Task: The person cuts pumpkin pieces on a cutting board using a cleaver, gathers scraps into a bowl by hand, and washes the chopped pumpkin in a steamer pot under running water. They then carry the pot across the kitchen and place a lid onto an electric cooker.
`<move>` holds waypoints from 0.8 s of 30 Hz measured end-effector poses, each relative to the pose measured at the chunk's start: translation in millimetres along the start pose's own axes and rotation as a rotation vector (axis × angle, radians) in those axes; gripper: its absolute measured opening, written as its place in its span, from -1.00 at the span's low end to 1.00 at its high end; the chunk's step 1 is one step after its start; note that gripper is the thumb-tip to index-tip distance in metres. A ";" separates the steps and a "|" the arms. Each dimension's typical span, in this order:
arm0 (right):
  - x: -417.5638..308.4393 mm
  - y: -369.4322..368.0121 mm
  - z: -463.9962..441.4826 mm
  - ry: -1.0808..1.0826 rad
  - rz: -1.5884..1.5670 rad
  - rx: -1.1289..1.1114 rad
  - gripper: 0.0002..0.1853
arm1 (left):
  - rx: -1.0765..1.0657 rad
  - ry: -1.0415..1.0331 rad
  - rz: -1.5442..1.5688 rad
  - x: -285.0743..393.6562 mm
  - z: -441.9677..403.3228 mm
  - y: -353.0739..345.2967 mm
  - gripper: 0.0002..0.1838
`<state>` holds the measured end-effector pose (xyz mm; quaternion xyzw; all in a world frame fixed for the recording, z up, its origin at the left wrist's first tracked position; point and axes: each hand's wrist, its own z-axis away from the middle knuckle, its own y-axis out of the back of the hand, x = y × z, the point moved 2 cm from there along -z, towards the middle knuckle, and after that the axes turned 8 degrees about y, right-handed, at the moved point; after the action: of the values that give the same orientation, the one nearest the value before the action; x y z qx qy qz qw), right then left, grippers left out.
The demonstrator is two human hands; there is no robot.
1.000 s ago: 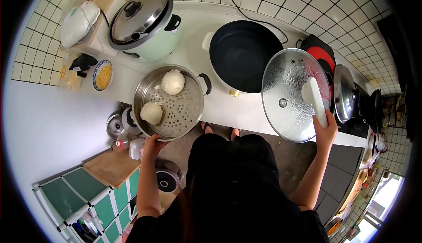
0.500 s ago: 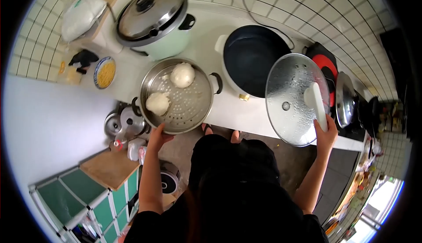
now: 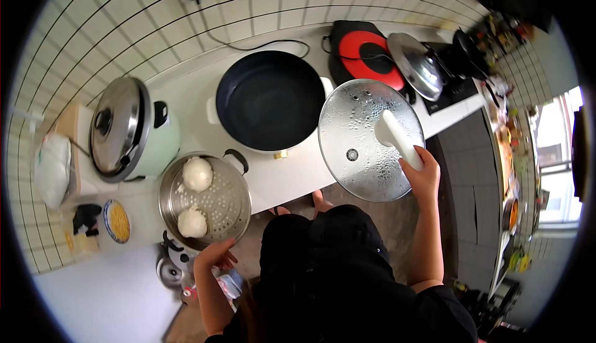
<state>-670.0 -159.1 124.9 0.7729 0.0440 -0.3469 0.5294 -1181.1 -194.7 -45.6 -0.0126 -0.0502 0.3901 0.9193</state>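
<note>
My right hand (image 3: 423, 172) grips the white handle of a glass lid (image 3: 360, 175) wet with droplets, held near the counter's front edge, right of a dark open pan (image 3: 270, 101). A steel steamer tray (image 3: 226, 209) with holes sits at the counter edge on the left. Two white dough-like buns, an upper one (image 3: 197, 174) and a lower one (image 3: 192, 222), lie on its left side. Just below the tray's rim is my left hand (image 3: 217, 255), fingers apart and holding nothing.
A pale green cooker (image 3: 162, 135) with a steel lid stands at the left, beside a bowl of yellow grains (image 3: 117, 221). Behind the glass lid lies a red and black hot plate (image 3: 366, 57), next to another steel lid (image 3: 415, 67). A cord (image 3: 248, 47) runs behind the pan.
The view has swung to the right, so the counter things appear further left. My left hand has come away from the steamer tray's rim. My right hand still holds the glass lid.
</note>
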 end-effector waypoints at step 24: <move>89.5 41.5 -167.4 0.282 0.130 0.076 -0.57 | 0.132 -0.223 0.062 162.7 14.2 -102.9 -0.48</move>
<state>-502.4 -61.8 138.7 0.8347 0.0544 -0.2015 0.5096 -996.5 -149.7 -11.6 0.0900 -0.1257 0.4197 0.8944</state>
